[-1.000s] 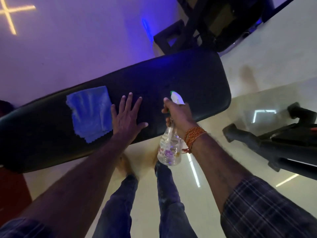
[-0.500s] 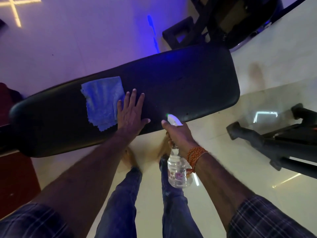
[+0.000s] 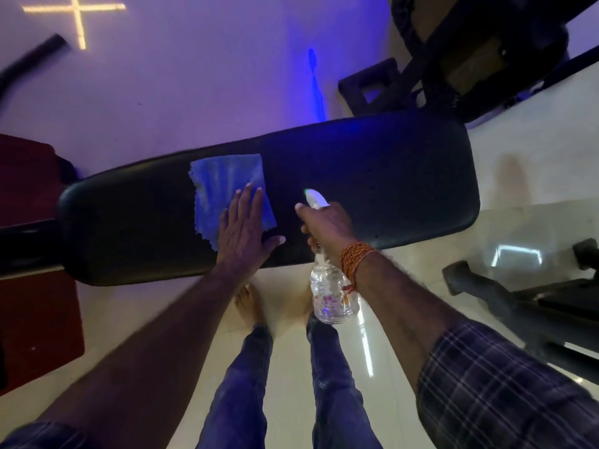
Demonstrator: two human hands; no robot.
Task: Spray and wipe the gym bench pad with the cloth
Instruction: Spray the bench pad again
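Observation:
A long black bench pad point(image 3: 372, 176) runs across the middle of the view, tilted up to the right. A blue cloth point(image 3: 217, 186) lies flat on its left half. My left hand point(image 3: 243, 231) rests palm down with fingers together, covering the cloth's near right corner. My right hand point(image 3: 324, 225) grips the neck of a clear spray bottle point(image 3: 330, 293). Its white nozzle point(image 3: 314, 200) points over the pad's middle, and the bottle body hangs below the pad's near edge.
A black equipment frame point(image 3: 453, 59) stands behind the pad's right end. Another black metal frame point(image 3: 525, 306) sits on the glossy floor at the right. A dark red mat point(image 3: 35, 319) lies at the left. My bare feet point(image 3: 249, 306) stand just under the pad's near edge.
My left hand slid left from the bare pad onto the cloth's near corner. My right hand with the bottle rose back up so the nozzle is over the pad.

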